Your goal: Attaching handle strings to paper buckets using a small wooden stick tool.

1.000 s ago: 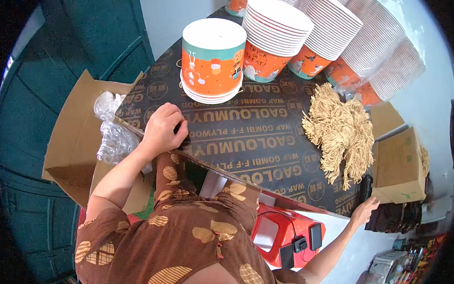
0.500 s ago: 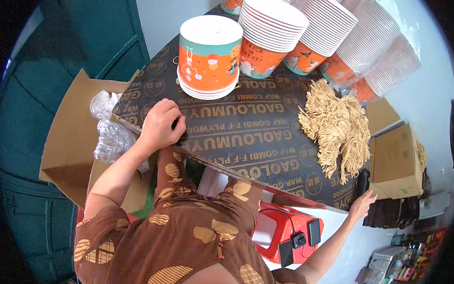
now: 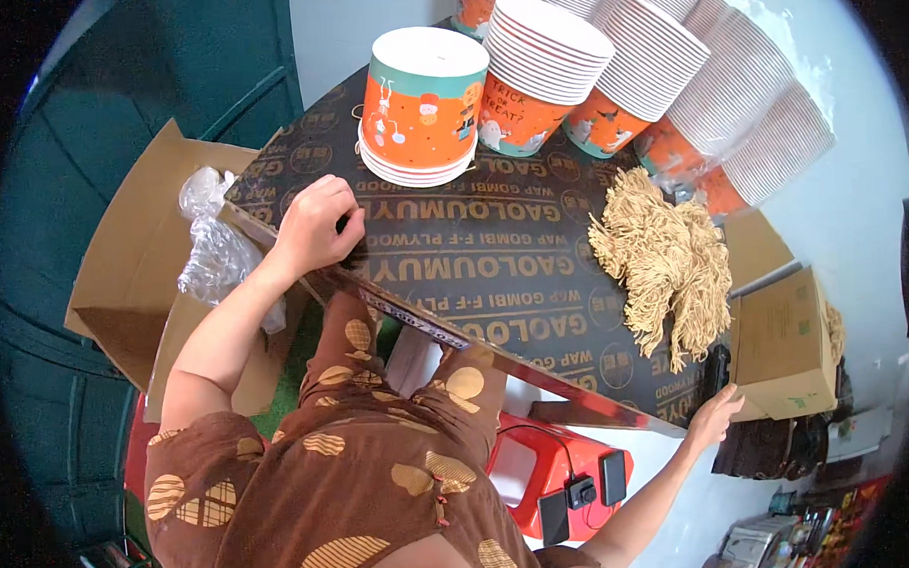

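Observation:
My left hand (image 3: 319, 225) rests at the near left edge of the dark printed plywood tabletop (image 3: 453, 254), its fingers curled in and nothing visible in them. Just beyond it stands an upside-down orange and teal paper bucket (image 3: 420, 110) with several white rims stacked at its base. My right hand (image 3: 714, 418) is at the table's right corner, fingers stretched toward a cardboard box. Close by its fingertips, on the corner, lies a black object (image 3: 716, 371) whose kind I cannot make out. A bundle of tan twisted cords (image 3: 664, 267) lies on the right part of the table.
Several stacks of paper buckets (image 3: 542, 76) stand along the back, some wrapped in clear plastic (image 3: 733, 94). An open carton (image 3: 133, 265) with crumpled plastic (image 3: 218, 257) is at the left. Another cardboard box (image 3: 782, 348) is at the right. A red stool (image 3: 521, 472) holds black devices below.
The whole view has shifted slightly, with the table and buckets a little differently placed in it. Both hands stay in nearly the same spots on the table.

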{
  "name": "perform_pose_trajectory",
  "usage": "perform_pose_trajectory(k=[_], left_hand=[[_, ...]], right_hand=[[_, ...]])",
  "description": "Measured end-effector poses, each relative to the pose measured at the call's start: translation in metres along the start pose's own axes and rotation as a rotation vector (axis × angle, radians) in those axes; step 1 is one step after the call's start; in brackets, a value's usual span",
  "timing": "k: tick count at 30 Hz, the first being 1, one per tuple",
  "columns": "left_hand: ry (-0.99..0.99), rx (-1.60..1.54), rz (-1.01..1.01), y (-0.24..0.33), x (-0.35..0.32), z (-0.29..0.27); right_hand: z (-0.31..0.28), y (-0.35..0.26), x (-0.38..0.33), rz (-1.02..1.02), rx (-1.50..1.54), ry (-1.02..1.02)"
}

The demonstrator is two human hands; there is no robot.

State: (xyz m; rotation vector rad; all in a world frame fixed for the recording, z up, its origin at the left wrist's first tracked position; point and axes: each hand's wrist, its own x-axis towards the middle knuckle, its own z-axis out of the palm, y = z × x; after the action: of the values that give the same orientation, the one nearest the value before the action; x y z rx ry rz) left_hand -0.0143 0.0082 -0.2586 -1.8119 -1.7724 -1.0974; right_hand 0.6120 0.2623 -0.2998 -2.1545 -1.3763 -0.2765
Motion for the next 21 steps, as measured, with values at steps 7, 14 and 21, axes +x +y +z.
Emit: perform_pose_trajectory(k=[7,14,21], left_hand=[[-0.078,0.050,0.118,0.002,0.008,-0.004],[-0.283,0.170,0.612,0.044,0.075,0.025],[-0.523,1.077,0.666,0.066,0.154,0.080]], right_hand=[[0.003,-0.003,0.002,-0.019,0.023,0.058],[-0.010,-0.011,-0.006,-0.008,0.027,0.006],[-0.013,-0.013,-0.010,-0.009,0.065,-0.023]])
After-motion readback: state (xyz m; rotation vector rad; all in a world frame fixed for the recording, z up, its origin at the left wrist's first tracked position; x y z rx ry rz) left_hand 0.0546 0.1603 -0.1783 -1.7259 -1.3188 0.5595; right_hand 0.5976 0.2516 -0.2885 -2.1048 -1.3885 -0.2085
